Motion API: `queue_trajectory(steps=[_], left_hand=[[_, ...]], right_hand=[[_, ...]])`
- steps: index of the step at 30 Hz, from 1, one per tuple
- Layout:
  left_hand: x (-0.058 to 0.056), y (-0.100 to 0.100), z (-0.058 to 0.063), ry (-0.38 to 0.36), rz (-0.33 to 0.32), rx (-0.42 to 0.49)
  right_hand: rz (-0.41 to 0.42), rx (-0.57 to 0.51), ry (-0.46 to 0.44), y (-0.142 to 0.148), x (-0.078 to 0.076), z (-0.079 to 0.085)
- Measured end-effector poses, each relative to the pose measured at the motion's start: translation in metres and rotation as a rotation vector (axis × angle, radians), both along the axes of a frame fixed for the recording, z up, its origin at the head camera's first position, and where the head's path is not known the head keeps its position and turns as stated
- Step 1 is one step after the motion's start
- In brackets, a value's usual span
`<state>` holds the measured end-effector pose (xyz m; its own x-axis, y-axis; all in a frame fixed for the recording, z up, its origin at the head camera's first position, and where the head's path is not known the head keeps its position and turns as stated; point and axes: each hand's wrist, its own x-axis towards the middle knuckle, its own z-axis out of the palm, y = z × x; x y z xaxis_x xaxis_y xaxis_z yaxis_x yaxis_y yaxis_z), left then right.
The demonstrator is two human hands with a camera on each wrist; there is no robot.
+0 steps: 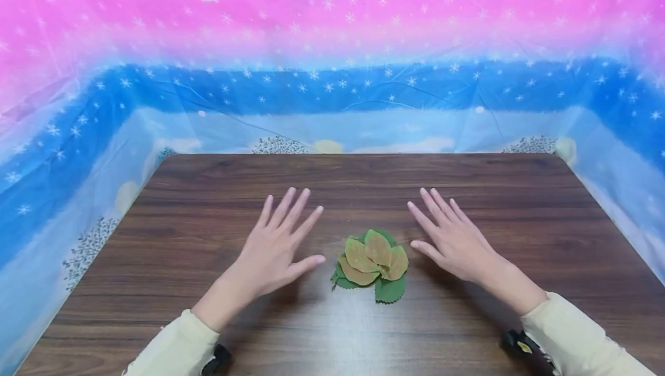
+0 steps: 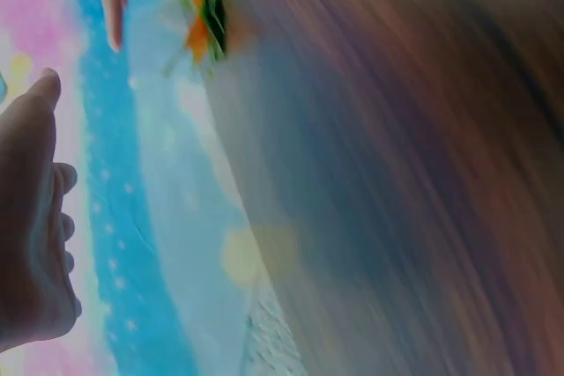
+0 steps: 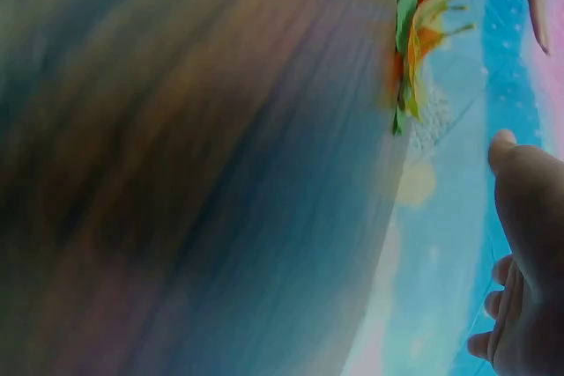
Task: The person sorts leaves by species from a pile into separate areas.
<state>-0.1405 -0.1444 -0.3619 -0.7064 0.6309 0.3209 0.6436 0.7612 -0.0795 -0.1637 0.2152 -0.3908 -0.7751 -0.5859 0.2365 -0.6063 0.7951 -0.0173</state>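
Observation:
A small heap of leaves (image 1: 363,260) lies on the wooden table, brownish yellow-green ones on top and darker green, toothed ones beneath. To its left, my left hand (image 1: 275,243) is held palm down with fingers spread, its thumb pointing toward the leaves. My right hand (image 1: 457,243) mirrors it on the other side, fingers spread too. Neither hand holds anything, and both are apart from the heap. Seen from the left wrist, the leaves (image 2: 207,11) show edge-on at the top; from the right wrist, thin stems stick out of the pile (image 3: 414,41).
The dark wood-grain table (image 1: 208,182) has rounded far corners. Behind it and along both sides hangs a pink and blue cloth (image 1: 332,87) with snowflakes. Pale sleeves cover both forearms, and a black wrist device (image 1: 519,344) sits under the right one.

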Motion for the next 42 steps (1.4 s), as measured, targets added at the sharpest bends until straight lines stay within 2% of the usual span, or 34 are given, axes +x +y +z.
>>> queue_trajectory(steps=[7, 11, 15, 17, 24, 28, 35, 39, 42], left_hand=[[0.006, 0.023, 0.001, -0.002, -0.159, -0.019], [0.006, 0.038, -0.004, -0.015, -0.207, -0.072], [0.005, 0.052, -0.011, -0.01, -0.241, -0.167], [0.006, 0.058, -0.015, -0.045, -0.256, -0.199], [0.009, 0.069, -0.028, -0.27, -0.326, -0.22], [0.008, 0.073, -0.033, -0.331, -0.336, -0.238], [0.006, 0.076, -0.041, -0.448, -0.323, -0.251], [0.006, 0.076, -0.044, -0.475, -0.307, -0.25], [0.005, 0.077, -0.045, -0.481, -0.306, -0.255]], right_hand=[[0.074, 0.012, -0.051, -0.014, 0.005, -0.001], [0.129, -0.009, -0.069, -0.02, 0.007, -0.001], [0.151, -0.046, -0.107, -0.026, 0.008, -0.002], [0.147, -0.051, -0.125, -0.029, 0.009, -0.003], [0.129, -0.032, -0.1, -0.034, 0.012, -0.007], [0.086, -0.042, -0.119, -0.035, 0.013, -0.008], [0.015, -0.138, -0.271, -0.039, 0.013, -0.011], [0.007, -0.2, -0.372, -0.042, 0.009, -0.009], [0.016, -0.238, -0.415, -0.043, 0.006, -0.008]])
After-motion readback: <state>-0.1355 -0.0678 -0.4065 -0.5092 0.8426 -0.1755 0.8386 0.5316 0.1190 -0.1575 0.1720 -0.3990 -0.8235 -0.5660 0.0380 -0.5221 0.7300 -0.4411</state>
